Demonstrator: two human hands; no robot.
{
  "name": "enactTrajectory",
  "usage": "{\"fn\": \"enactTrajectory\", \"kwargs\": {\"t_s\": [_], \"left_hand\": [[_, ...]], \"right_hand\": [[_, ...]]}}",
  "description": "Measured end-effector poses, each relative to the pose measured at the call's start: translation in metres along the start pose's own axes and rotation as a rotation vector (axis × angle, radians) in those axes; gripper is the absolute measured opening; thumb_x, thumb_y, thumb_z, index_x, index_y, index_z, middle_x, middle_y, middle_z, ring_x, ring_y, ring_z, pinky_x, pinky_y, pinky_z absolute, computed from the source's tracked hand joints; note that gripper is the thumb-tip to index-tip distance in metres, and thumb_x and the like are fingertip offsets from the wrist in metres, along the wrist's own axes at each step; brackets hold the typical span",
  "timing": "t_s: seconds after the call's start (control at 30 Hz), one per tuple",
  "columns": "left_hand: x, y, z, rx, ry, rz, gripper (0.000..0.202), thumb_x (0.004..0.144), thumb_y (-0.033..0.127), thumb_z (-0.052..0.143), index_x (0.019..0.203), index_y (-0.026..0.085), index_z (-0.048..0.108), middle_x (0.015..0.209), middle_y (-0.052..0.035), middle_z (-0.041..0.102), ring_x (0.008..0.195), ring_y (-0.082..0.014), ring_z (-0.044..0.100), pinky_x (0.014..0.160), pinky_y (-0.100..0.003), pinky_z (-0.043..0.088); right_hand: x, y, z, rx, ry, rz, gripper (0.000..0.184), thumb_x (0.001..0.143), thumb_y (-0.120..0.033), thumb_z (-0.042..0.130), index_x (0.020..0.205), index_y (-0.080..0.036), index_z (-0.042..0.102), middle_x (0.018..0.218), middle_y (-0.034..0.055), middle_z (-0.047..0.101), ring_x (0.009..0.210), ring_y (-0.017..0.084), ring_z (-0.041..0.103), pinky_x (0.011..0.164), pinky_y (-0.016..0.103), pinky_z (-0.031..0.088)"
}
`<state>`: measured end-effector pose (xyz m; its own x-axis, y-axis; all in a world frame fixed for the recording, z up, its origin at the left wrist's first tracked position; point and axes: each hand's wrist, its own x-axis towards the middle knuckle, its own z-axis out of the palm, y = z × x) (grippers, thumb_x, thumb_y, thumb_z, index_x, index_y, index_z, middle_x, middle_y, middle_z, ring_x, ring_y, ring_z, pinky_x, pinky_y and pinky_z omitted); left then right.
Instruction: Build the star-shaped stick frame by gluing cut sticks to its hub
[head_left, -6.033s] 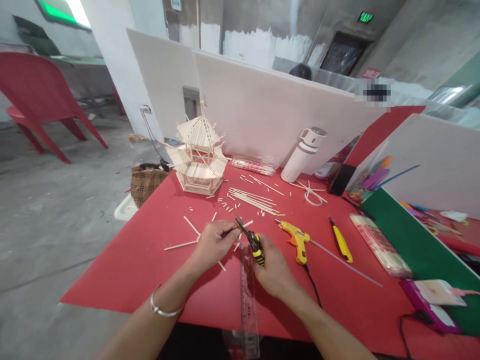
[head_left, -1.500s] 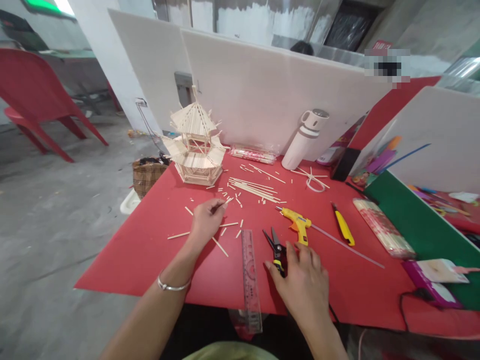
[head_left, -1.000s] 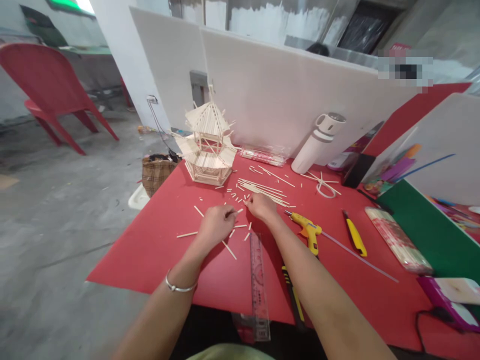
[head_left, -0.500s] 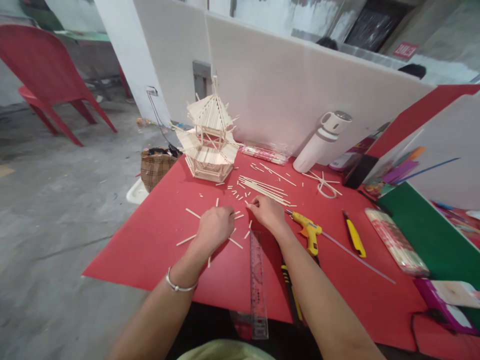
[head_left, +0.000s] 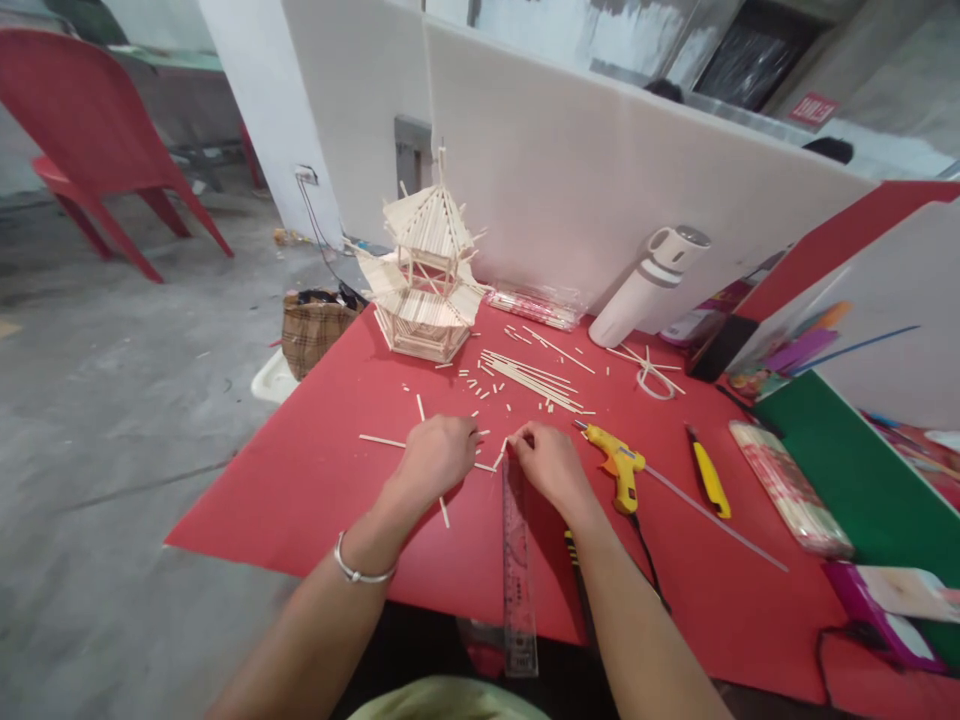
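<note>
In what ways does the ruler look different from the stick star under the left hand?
The ruler is see-through with printed marks, while the stick star is pale and opaque. The ruler is one straight strip; the stick star has arms pointing several ways. The ruler overhangs the near edge of the red tabletop; the stick star is farther in, its middle hidden by the left hand. Both look thin.

Spread star of thin pale sticks (head_left: 384, 440) under the left hand (head_left: 441, 456)
</note>
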<state>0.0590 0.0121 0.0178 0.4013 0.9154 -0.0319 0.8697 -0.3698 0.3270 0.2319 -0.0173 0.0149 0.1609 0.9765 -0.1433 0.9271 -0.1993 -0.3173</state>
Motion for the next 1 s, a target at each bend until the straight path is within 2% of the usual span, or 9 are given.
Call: {"fn": "enactTrajectory", "kwargs": {"t_s": [0.2, 0.3, 0.43, 0.5, 0.7, 1.0], "left_hand": [[0.0, -0.001, 0.002, 0.032, -0.024, 0.004, 0.031, 0.091, 0.03, 0.043, 0.083, 0.019, 0.071, 0.08, -0.0115, 0.073, 0.079, -0.0241, 0.067, 0.065, -0.029, 0.041], [0.0, -0.003, 0.003, 0.024, -0.016, 0.003, 0.031, 0.092, 0.031, 0.044, 0.084, 0.018, 0.071, 0.081, -0.0119, 0.072, 0.079, -0.0239, 0.067, 0.067, -0.029, 0.042], [0.0, -0.004, 0.003, 0.011, -0.007, -0.002, 0.031, 0.092, 0.032, 0.045, 0.085, 0.019, 0.071, 0.081, -0.012, 0.072, 0.078, -0.0232, 0.067, 0.068, -0.029, 0.042], [0.0, -0.003, 0.003, 0.005, -0.007, -0.012, 0.03, 0.092, 0.032, 0.045, 0.085, 0.019, 0.071, 0.08, -0.0117, 0.072, 0.078, -0.0232, 0.066, 0.068, -0.029, 0.042], [0.001, -0.004, 0.005, -0.003, 0.002, -0.004, 0.03, 0.091, 0.032, 0.045, 0.083, 0.019, 0.071, 0.078, -0.0108, 0.072, 0.077, -0.023, 0.066, 0.066, -0.029, 0.041], [0.0, -0.002, 0.001, -0.018, -0.016, -0.034, 0.032, 0.091, 0.032, 0.043, 0.085, 0.019, 0.071, 0.079, -0.0104, 0.072, 0.076, -0.022, 0.065, 0.065, -0.028, 0.041]], "right_hand": [[-0.011, 0.0, 0.011, 0.051, 0.034, -0.013, 0.031, 0.094, -0.041, 0.047, 0.086, -0.02, 0.068, 0.082, 0.0067, 0.072, 0.079, 0.018, 0.064, 0.066, 0.025, 0.035], [-0.01, 0.001, 0.005, 0.081, 0.015, -0.066, 0.029, 0.094, -0.034, 0.048, 0.084, -0.019, 0.07, 0.083, 0.0076, 0.072, 0.081, 0.019, 0.065, 0.068, 0.025, 0.037], [-0.008, 0.008, 0.0, 0.15, -0.032, -0.165, 0.015, 0.087, -0.024, 0.058, 0.095, -0.022, 0.071, 0.093, 0.0035, 0.073, 0.088, 0.016, 0.065, 0.074, 0.022, 0.04], [-0.004, 0.012, 0.0, 0.182, -0.046, -0.188, 0.017, 0.083, -0.019, 0.062, 0.097, -0.023, 0.071, 0.095, 0.0022, 0.073, 0.088, 0.015, 0.065, 0.076, 0.022, 0.042], [0.006, 0.02, 0.005, 0.286, -0.072, -0.197, 0.022, 0.08, -0.013, 0.06, 0.098, -0.02, 0.071, 0.089, 0.0019, 0.074, 0.083, 0.014, 0.066, 0.075, 0.022, 0.045], [0.013, 0.025, 0.003, 0.353, -0.067, -0.144, 0.025, 0.084, -0.021, 0.055, 0.102, -0.018, 0.072, 0.092, 0.0033, 0.075, 0.084, 0.016, 0.068, 0.076, 0.025, 0.048]]}}
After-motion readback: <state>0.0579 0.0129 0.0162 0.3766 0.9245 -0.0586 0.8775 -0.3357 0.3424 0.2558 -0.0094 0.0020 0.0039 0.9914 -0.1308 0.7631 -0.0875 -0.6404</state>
